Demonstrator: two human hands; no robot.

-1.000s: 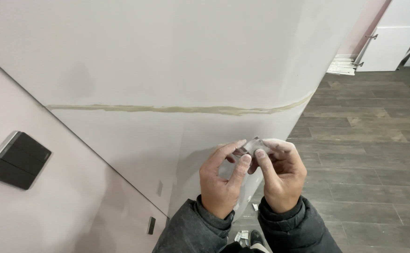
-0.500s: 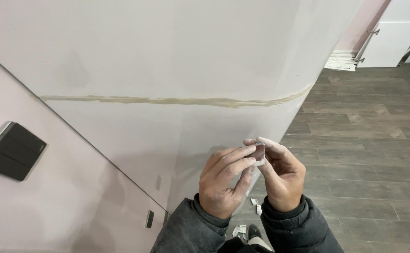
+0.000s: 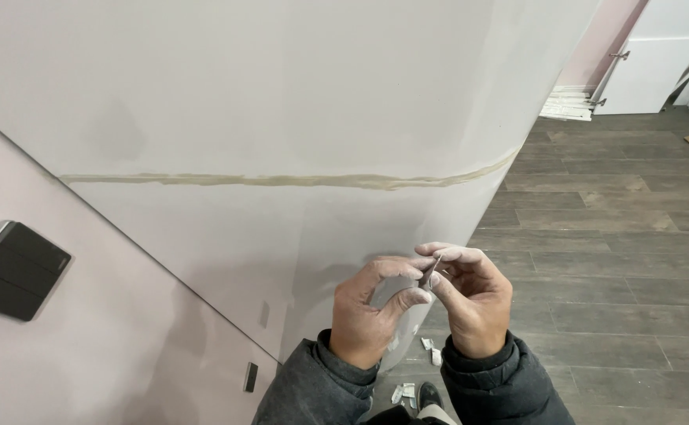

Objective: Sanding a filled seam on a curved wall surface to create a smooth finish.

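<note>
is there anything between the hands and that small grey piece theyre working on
Nothing visible. The left hand and right hand both pinch the small grey piece directly between their fingertips, in front of the white wall.

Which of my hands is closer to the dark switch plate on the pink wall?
Left. The left hand lies between the dark switch plate and the right hand, which sits on the far side; both pinch a small grey piece.

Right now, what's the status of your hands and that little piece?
Left hand and right hand both pinching small flat grey piece, edge-on. Curved white wall just ahead, apart. Nothing in the way.
</note>
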